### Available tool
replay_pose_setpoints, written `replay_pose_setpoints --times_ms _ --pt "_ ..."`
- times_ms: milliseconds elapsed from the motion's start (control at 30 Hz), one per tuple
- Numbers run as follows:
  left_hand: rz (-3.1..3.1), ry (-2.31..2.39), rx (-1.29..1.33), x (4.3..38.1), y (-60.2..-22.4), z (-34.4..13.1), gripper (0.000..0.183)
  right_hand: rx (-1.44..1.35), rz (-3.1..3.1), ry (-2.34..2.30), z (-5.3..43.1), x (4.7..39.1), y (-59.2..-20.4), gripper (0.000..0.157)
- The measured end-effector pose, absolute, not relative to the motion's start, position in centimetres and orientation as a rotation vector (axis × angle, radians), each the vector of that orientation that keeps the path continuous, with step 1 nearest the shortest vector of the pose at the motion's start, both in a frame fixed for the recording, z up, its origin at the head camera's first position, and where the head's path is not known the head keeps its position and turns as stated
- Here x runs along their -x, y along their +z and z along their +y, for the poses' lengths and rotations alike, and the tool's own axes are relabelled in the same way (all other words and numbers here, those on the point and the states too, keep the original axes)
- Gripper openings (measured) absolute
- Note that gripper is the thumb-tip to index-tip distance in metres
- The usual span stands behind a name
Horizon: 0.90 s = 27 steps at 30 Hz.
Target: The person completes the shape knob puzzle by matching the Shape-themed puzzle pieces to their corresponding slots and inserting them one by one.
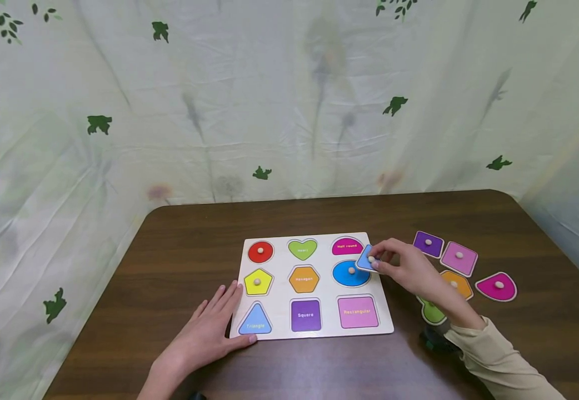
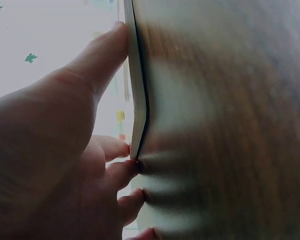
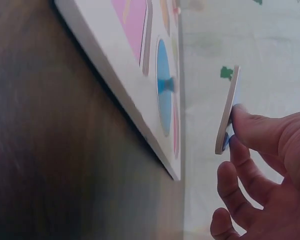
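Note:
A white shape puzzle board [image 1: 279, 289] lies on the table, with a red circle [image 1: 254, 253], a yellow pentagon [image 1: 264, 285] and a blue oval [image 1: 342, 272] seated in their recesses. My right hand [image 1: 409, 266] pinches a blue triangle piece [image 1: 366, 261] by its knob, raised over the board's right edge. In the right wrist view that triangle [image 3: 227, 110] is seen edge-on between thumb and fingertips. My left hand [image 1: 206, 328] rests at the board's lower left corner with fingers spread, thumb on the front edge, beside the printed triangle recess [image 1: 255, 321].
Right of the board lie loose knobbed pieces: a purple square [image 1: 434, 244], a pink rectangle [image 1: 452, 254], a magenta half round [image 1: 507, 286], an orange hexagon [image 1: 462, 283] and a green heart [image 1: 432, 314], partly under my right forearm. A patterned curtain [image 1: 289, 111] hangs behind the table [image 1: 134, 311].

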<state>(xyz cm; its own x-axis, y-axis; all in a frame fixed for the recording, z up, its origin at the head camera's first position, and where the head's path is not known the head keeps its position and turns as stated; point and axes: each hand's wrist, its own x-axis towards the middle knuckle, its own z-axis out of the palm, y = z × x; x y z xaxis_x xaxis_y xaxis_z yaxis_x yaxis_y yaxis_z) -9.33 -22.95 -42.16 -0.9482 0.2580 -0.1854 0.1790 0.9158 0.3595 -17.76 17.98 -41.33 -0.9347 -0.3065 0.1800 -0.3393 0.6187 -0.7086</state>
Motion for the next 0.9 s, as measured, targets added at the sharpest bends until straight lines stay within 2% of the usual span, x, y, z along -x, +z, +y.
replay_pose_setpoints --times_ms 900 --pt "2.852 0.487 -0.324 9.5 -42.4 -22.9 0.109 -0.636 -2.752 1.308 14.0 16.0 -41.0 0.017"
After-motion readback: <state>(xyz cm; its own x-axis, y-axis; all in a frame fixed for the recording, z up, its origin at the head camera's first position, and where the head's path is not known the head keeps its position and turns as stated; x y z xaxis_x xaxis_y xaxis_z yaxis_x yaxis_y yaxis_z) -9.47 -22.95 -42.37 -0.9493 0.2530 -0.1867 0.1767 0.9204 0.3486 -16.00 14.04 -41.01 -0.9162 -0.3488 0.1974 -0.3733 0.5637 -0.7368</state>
